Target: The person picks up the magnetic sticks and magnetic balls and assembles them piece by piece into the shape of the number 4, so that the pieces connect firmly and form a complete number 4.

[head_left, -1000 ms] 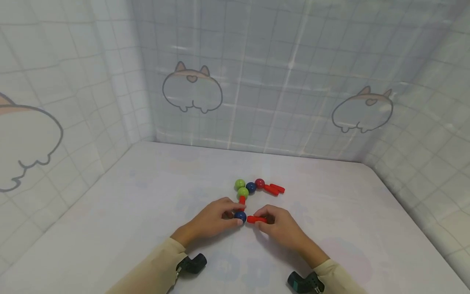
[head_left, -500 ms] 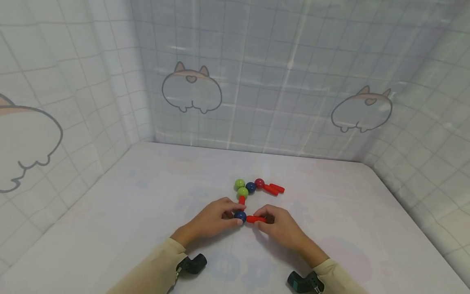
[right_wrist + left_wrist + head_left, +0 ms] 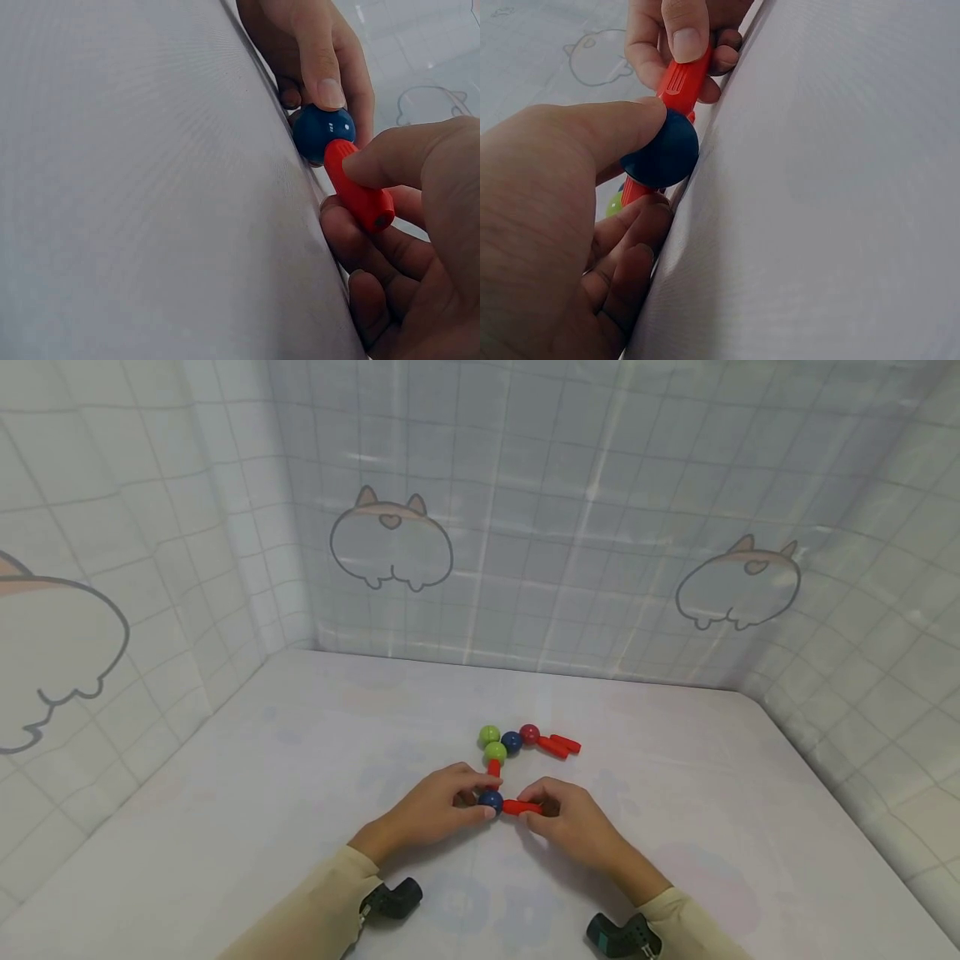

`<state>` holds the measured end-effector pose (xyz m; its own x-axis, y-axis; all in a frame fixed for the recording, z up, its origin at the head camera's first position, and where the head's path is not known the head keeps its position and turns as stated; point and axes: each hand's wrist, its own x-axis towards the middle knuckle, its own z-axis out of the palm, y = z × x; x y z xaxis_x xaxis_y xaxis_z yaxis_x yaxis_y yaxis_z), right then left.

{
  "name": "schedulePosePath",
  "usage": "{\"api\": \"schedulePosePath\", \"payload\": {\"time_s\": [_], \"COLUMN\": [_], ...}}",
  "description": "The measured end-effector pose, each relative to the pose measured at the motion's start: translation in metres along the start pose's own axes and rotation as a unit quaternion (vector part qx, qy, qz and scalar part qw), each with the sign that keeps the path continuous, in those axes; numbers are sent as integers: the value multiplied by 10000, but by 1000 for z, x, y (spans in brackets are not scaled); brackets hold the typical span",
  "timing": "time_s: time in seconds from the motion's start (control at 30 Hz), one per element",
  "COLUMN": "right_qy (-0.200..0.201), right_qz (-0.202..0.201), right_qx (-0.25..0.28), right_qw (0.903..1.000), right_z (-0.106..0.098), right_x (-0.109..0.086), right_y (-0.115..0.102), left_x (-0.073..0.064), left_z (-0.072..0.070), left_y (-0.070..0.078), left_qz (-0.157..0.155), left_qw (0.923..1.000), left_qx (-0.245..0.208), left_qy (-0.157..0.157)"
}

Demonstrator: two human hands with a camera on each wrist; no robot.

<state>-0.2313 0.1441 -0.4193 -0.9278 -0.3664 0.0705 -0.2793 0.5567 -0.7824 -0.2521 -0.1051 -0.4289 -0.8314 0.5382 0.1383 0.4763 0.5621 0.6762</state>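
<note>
My left hand (image 3: 438,806) grips a dark blue ball (image 3: 319,133) between thumb and fingers, low over the table. Between the thumb and fingers of my right hand (image 3: 573,818) is a red rod (image 3: 356,187), its tip meeting the ball's right side. A second red rod (image 3: 494,769) runs from the blue ball away to a light green ball (image 3: 495,752); the left fingers partly cover it. In the left wrist view, the blue ball (image 3: 664,150) sits between both red rods, its near side under the left thumb.
Behind the hands lie another green ball (image 3: 489,734), a second blue ball (image 3: 512,742) and a red ball (image 3: 529,733). Two loose red rods (image 3: 558,745) lie to their right. White tiled-pattern curtains (image 3: 525,568) stand around the white table (image 3: 300,718) at the back and sides.
The right hand's red rod has shifted slightly left, closing the small gap to the blue ball. The left hand keeps its hold; the other balls and rods stay put.
</note>
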Motion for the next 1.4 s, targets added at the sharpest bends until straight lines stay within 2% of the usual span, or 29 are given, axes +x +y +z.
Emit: {"api": "schedulePosePath", "payload": {"time_s": [0.37, 1.4], "right_qy": [-94, -127], "right_qz": [166, 173], "right_qx": [55, 74], "right_qw": [9998, 9997], "right_z": [1, 0], "right_x": [2, 1], "right_y": [0, 1], "left_x": [0, -2], "left_z": [1, 2], "left_y": [-3, -1], "left_qz": [-38, 33], "left_qw": [10000, 10000], "left_qx": [27, 42], "left_qy": [30, 81]}}
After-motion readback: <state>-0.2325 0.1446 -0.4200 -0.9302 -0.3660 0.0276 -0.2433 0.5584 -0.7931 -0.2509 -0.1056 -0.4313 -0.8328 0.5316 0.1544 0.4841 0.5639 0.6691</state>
